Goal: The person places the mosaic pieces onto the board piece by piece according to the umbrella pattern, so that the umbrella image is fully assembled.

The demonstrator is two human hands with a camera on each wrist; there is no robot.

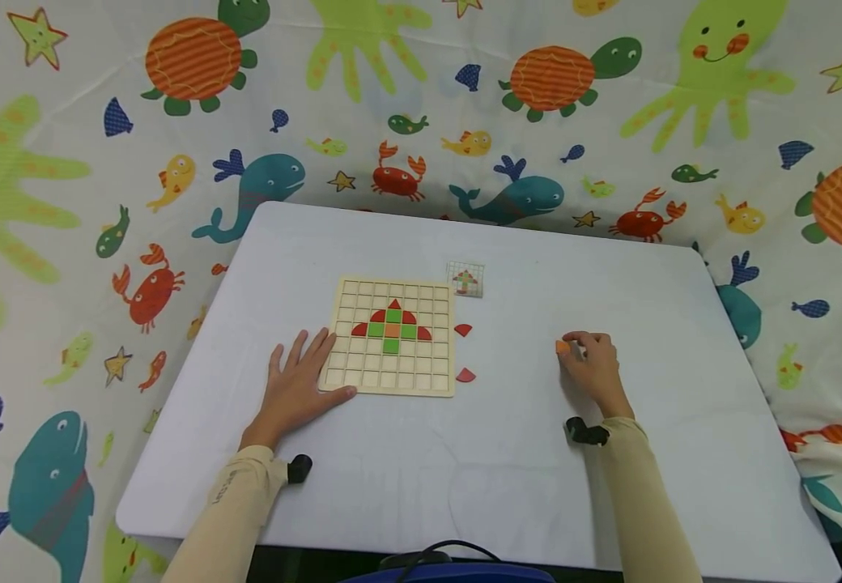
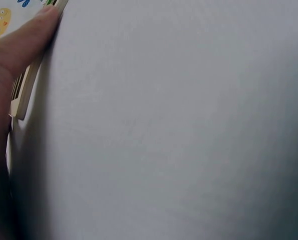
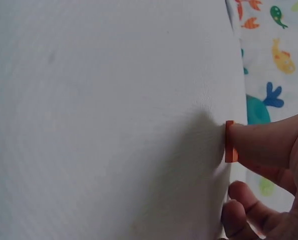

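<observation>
A cream grid board (image 1: 421, 379) lies on the white table in the head view. On it, green square tiles (image 1: 390, 346), an orange square tile (image 1: 392, 330) and red tiles (image 1: 395, 305) form a stepped, tree-like shape. My left hand (image 1: 295, 394) rests with spread fingers at the board's lower left corner; its thumb (image 2: 31, 37) lies along the near edge in the left wrist view. Out to the right, my right hand (image 1: 596, 370) pinches a small orange tile (image 3: 231, 141) between thumb and fingers. Part of that tile is hidden by the fingers.
Two red quarter-round tiles (image 1: 463, 329) lie just right of the board. A small pattern card (image 1: 475, 289) sits beyond the board's upper right corner. A curtain with sea animals (image 1: 399, 113) hangs behind the table (image 1: 508, 486), and a blue object (image 1: 457, 573) shows at its near edge.
</observation>
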